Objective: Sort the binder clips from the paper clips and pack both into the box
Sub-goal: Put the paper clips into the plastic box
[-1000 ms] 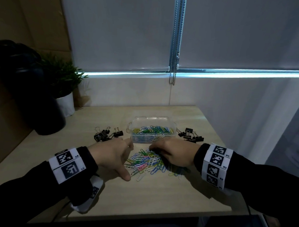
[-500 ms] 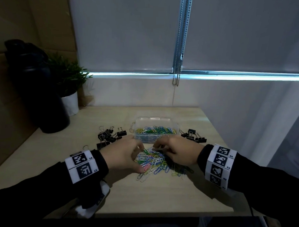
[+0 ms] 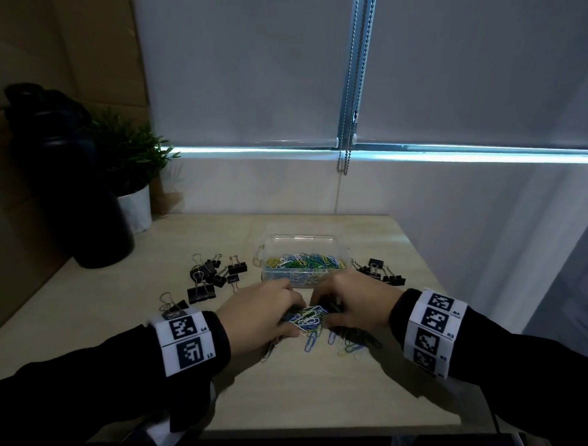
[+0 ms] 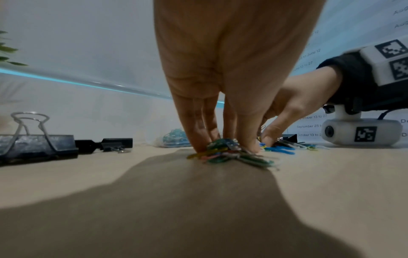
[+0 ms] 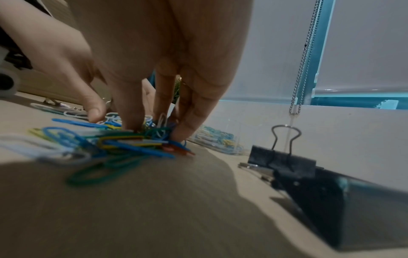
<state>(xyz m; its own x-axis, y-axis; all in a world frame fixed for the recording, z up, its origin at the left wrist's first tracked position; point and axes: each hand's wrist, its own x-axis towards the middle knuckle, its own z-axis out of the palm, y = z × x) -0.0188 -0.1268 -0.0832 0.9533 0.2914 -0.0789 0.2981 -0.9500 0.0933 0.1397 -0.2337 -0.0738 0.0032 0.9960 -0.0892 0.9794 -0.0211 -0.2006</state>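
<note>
On the desk [image 3: 327,390], both hands — left [image 3: 259,308], right [image 3: 353,301] — are pinching paper clips [image 3: 310,318]; the box [image 3: 342,251] is lying just beyond.

— Where does the box [image 3: 304,256] sit?
— At the table's [image 3: 293,398] centre, with binder clips [image 3: 210,277] at its nine o'clock and another cluster [image 3: 380,273] at its three.
— And at six o'clock?
— Loose paper clips [image 3: 312,319], between the left hand [image 3: 259,312] and right hand [image 3: 360,304].
— Farther out?
— A bottle [image 3: 68,185] and plant [image 3: 128,162] at ten o'clock.
</note>
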